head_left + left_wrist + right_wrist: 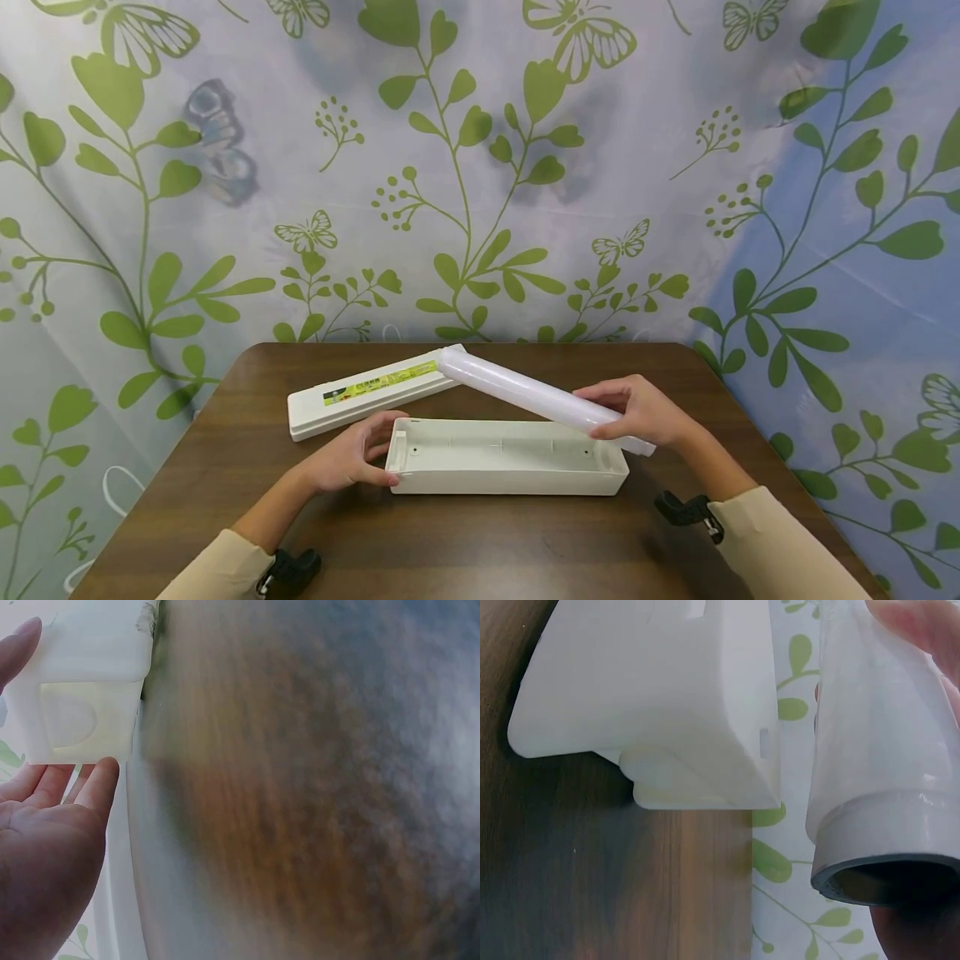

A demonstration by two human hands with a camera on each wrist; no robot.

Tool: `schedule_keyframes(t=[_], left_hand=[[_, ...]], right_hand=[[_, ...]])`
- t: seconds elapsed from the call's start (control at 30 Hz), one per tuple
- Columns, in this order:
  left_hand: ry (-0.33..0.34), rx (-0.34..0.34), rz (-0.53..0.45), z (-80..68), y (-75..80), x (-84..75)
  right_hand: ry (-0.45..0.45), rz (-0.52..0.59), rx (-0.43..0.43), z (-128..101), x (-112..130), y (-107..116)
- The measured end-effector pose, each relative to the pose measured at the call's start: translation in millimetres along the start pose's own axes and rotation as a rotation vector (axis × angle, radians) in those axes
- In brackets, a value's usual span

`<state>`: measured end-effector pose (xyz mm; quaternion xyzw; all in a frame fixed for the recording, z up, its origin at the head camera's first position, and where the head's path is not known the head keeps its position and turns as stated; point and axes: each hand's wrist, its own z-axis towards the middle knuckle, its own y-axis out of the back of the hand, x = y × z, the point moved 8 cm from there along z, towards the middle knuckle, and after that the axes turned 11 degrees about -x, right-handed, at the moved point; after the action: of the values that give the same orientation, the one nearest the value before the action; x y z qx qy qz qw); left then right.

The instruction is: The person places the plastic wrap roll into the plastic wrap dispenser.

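An open white plastic box (507,457) lies lengthwise on the brown table (465,542). My left hand (352,454) grips its left end, thumb on the near wall and fingers over the rim; the left wrist view shows that end of the box (82,682) by my fingers (52,787). My right hand (637,410) holds a white roll of film (536,398) slanted above the box's right end. The roll's hollow core (889,881) and the box's end (660,705) fill the right wrist view.
The box's white lid (371,392), with a green and yellow label, lies behind the box at the left. A leaf-and-butterfly patterned cloth (480,167) hangs behind the table. Black wrist straps (686,510) sit on both sleeves.
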<state>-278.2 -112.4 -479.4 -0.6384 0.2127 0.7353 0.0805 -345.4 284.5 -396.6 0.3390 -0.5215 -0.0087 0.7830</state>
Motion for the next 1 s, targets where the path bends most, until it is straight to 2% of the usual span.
schedule_keyframes(t=[0.73,1.0], left_hand=[[0.0,-0.005,-0.01,1.5,-1.1,1.9],[-0.022,0.006,-0.026,1.3,-1.9,0.8]], right_hand=[[0.074,0.08,0.153,14,4,-28],[0.077,0.117,0.2,16,3,-37]])
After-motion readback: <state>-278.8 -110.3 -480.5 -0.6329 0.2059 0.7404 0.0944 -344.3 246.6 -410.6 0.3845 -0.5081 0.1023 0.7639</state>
